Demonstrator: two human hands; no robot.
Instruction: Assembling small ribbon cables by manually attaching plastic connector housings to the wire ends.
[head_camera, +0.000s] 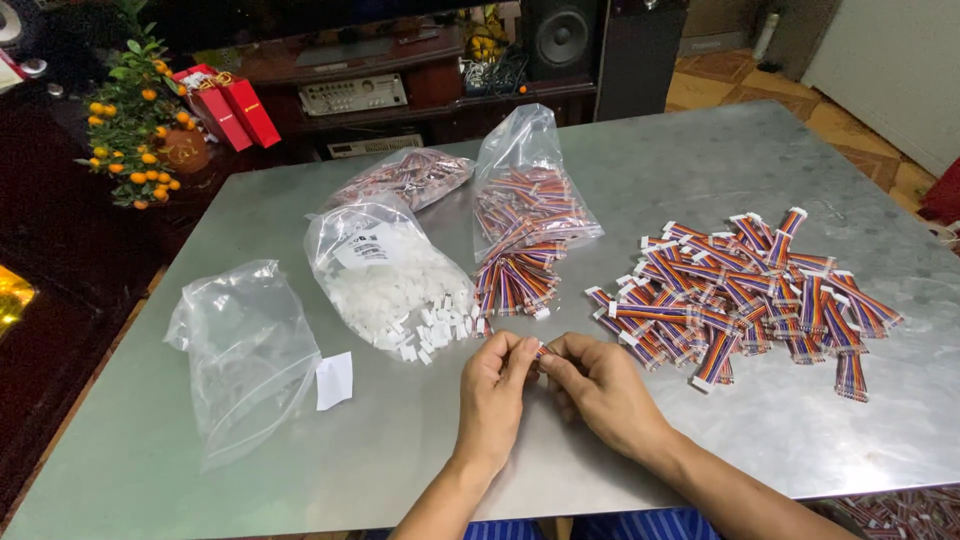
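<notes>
My left hand (495, 385) and my right hand (600, 385) meet over the near middle of the metal table (700, 160), fingertips pinched together on one short multicoloured ribbon cable (541, 351), mostly hidden by the fingers. Whether a white connector is between the fingers I cannot tell. Just beyond my hands lie loose white plastic connectors (435, 330) spilling from an open clear bag (375, 270). A bundle of ribbon cables (515, 280) spills from another clear bag (520, 190). To the right spreads a pile of cables with white ends (740, 295).
An empty clear bag (245, 350) and a small white paper slip (334, 380) lie at the left. A third bag of cables (410, 175) sits at the back. Beyond the table stand a small orange-fruited tree (135, 110), red boxes (230, 110), audio equipment (352, 95) and a speaker (560, 35).
</notes>
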